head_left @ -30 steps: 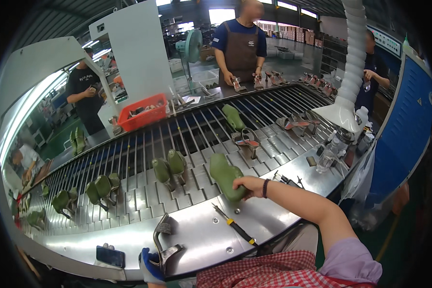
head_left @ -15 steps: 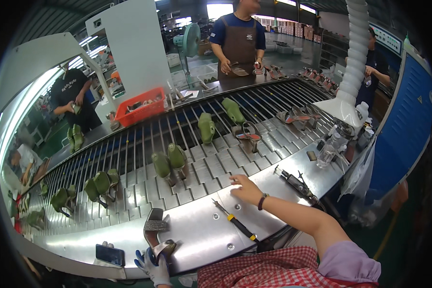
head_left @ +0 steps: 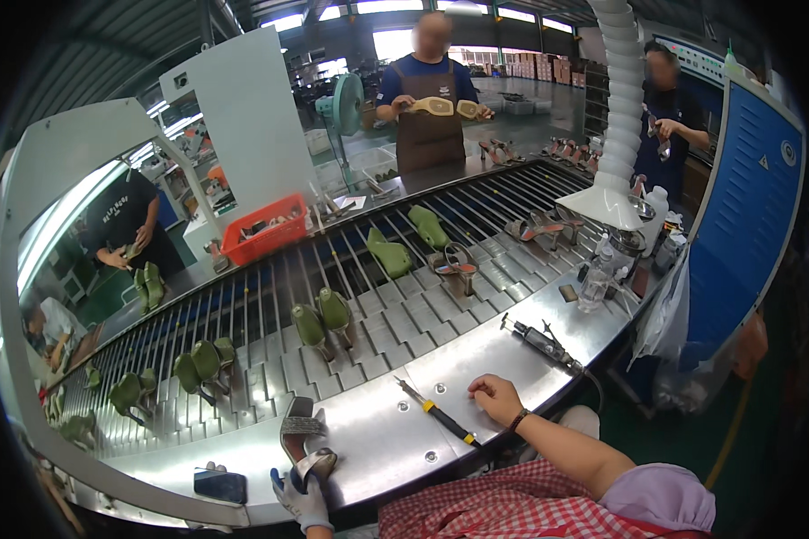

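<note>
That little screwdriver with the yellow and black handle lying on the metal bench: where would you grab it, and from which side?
Probably by the yellow and black handle of the screwdriver, the thicker end lying nearer the bench edge, since the thin metal shaft points away toward the conveyor. It lies flat and slanted, so coming from above with fingers across the handle suits it. The right hand rests just beside it, on the handle's right.

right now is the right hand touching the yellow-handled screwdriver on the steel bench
Apart. The head view shows the right hand resting curled on the steel bench, with a strip of bare metal between its knuckles and the screwdriver lying to its left.
</note>
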{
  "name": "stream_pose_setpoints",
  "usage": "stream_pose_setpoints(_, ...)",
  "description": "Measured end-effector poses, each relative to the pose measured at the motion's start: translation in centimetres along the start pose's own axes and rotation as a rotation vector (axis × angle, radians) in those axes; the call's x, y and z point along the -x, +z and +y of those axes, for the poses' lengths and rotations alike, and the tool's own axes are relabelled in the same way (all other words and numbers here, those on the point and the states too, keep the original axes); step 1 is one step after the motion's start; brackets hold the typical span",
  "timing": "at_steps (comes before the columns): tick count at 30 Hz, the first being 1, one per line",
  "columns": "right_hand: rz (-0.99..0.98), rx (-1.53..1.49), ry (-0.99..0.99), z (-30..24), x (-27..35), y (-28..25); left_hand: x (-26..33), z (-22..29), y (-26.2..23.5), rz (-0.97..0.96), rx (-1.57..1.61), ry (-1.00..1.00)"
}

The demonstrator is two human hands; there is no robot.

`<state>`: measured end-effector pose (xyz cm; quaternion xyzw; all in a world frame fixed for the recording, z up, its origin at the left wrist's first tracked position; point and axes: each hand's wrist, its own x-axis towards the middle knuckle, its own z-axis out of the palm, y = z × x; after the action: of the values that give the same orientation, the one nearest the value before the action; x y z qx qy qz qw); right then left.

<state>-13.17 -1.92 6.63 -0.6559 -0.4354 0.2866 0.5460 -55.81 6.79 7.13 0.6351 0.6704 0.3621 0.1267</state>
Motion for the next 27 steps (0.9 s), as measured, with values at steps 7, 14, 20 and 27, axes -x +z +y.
stream_pose_setpoints(7, 0.04, 0.019, -0.031, 0.3, 0.1, 0.2, -0.1, -1.0, 0.5, 0.022, -0.016, 0.011)
stream_pose_setpoints(14, 0.029, 0.023, -0.04, 0.3, 0.1, 0.7, 0.1, -1.0, 0.0, 0.02, 0.014, -0.019)
stream_pose_setpoints(20, 0.064, 0.006, -0.043, 0.4, 0.5, 0.0, -0.5, -1.0, 1.1, 0.01, 0.038, -0.007)
stream_pose_setpoints(27, 0.006, 0.139, -0.144, -1.5, 0.1, 0.5, -1.0, -2.3, 1.8, 0.217, -0.031, 0.294)
